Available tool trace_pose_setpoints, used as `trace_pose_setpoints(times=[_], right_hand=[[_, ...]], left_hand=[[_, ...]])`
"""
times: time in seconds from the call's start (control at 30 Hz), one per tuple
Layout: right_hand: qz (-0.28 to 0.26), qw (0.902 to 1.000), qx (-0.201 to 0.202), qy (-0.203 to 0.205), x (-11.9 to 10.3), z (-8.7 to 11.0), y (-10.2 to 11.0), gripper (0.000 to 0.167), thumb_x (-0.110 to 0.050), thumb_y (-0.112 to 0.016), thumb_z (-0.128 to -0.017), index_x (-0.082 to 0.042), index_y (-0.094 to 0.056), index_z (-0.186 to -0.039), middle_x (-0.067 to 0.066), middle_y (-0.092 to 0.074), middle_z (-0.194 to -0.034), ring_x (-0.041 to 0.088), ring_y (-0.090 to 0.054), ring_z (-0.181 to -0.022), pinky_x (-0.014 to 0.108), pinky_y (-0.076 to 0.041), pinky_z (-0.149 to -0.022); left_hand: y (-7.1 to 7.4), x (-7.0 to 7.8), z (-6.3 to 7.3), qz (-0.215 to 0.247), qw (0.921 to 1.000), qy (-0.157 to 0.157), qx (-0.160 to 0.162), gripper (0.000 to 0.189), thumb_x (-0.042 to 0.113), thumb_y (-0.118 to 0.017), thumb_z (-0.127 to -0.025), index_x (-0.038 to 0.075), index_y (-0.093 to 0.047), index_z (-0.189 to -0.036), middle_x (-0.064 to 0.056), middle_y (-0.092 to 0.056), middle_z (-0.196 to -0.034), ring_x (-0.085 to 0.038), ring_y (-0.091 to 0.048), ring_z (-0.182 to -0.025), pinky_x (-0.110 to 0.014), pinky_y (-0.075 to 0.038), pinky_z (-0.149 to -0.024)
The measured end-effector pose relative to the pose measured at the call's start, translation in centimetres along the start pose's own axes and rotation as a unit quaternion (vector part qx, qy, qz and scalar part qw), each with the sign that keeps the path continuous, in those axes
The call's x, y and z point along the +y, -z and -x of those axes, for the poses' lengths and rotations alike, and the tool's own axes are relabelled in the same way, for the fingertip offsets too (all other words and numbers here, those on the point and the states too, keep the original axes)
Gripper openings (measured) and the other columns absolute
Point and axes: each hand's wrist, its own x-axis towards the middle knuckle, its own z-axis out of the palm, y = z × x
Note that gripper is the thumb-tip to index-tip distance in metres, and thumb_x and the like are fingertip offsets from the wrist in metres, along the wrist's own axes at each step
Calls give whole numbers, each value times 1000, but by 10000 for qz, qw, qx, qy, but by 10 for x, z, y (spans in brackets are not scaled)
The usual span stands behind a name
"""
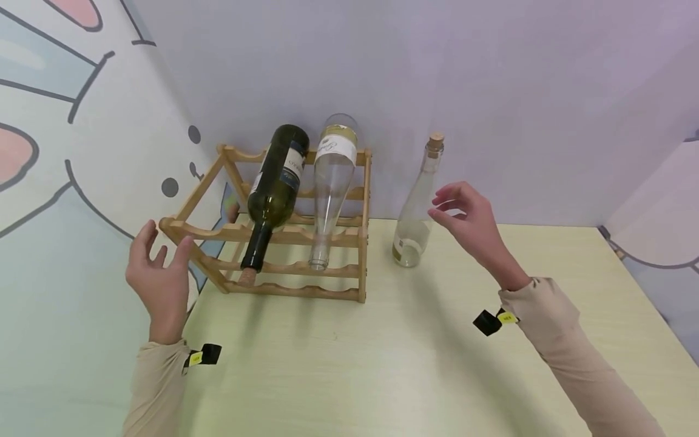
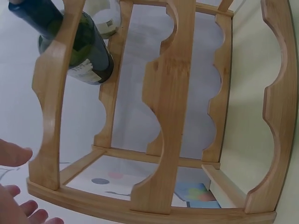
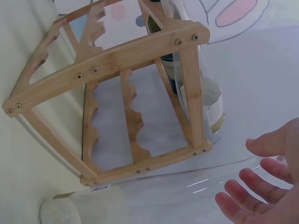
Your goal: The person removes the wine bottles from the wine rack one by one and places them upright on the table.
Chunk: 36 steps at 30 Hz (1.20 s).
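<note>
A wooden wine rack (image 1: 284,233) stands on the table, with a dark green bottle (image 1: 278,176) and a clear bottle (image 1: 333,182) lying on its top tier, necks toward me. The dark bottle has a cork in its neck. Beside the rack's left front corner is my left hand (image 1: 158,282), thumb and fingers spread with nothing between them; whether it touches the wood I cannot tell. A second clear bottle (image 1: 417,212), corked, stands upright to the right of the rack. My right hand (image 1: 472,221) hovers just right of it, fingers loosely bent and holding nothing. In the right wrist view that hand (image 3: 261,179) is apart from the rack.
The pale table (image 1: 327,370) meets a plain wall (image 1: 491,109) behind the rack and bottle. Close on the left, a wall with cartoon drawings (image 1: 125,145) borders the rack. The rack's lower tier (image 1: 306,291) holds no bottles.
</note>
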Motion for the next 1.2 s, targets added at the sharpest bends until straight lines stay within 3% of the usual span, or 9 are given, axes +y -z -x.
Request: trace_pose_setpoints(times=[0.13, 0.33, 0.43, 0.5, 0.83, 0.93, 1.2], right_hand=[[-35, 9999, -103, 120, -27, 10, -2, 27, 1, -63, -88, 8, -52, -111, 22, -58, -105, 16, -59, -91, 16, -49, -71], [-293, 9989, -216, 286, -16, 13, -7, 27, -7, -66, -88, 0, -55, -112, 14, -60, -105, 15, -61, -93, 20, -51, -73], [-404, 9981, -284, 367, -15, 15, -10, 27, -7, -67, -87, -2, -56, -111, 12, -60, -105, 15, -61, -94, 21, -52, -74], [-420, 9978, -330, 399, -19, 18, -12, 26, -7, -67, -87, -2, -56, -111, 11, -61, -104, 15, -62, -94, 22, -53, -73], [-447, 9951, -721, 515, -25, 27, -26, 24, -8, -68, -87, -5, -57, -109, 8, -62, -104, 17, -62, -95, 25, -53, -75], [-420, 9937, -898, 518, -25, 28, -32, 25, -9, -67, -88, -6, -57, -111, 8, -62, -106, 16, -62, -96, 26, -53, -78], [-550, 9913, -1110, 445, -28, 31, -50, 26, -11, -68, -88, -9, -57, -112, 2, -63, -107, 18, -62, -99, 32, -52, -82]], left_hand=[[0, 13, 4, 143, 9993, -329, -59, 56, 5, -73, -81, 9, -52, -133, -6, -51, -134, -19, -44, -128, -33, -39, -103], [-4, 25, 6, 755, 9929, -894, -233, 55, -7, -72, -78, 2, -54, -129, -9, -52, -129, -23, -47, -125, -34, -41, -101], [-6, 26, 6, 1281, 9851, -1039, -479, 55, -14, -69, -76, -2, -54, -128, -14, -52, -128, -28, -48, -123, -34, -42, -99], [-7, 30, 8, 1374, 9813, -1148, -703, 55, -16, -66, -76, -4, -54, -128, -15, -52, -128, -30, -48, -123, -34, -43, -98], [-9, 51, 16, 1084, 9668, -1614, -1655, 58, -21, -63, -76, -6, -51, -130, -16, -54, -128, -22, -52, -118, -27, -46, -94], [-9, 55, 18, 934, 9613, -1818, -1847, 60, -23, -63, -75, -6, -50, -130, -15, -53, -131, -25, -50, -121, -27, -46, -94], [-11, 57, 18, 1122, 9366, -2335, -2360, 65, -33, -61, -66, -14, -49, -127, -23, -51, -132, -27, -51, -121, -35, -46, -96]])
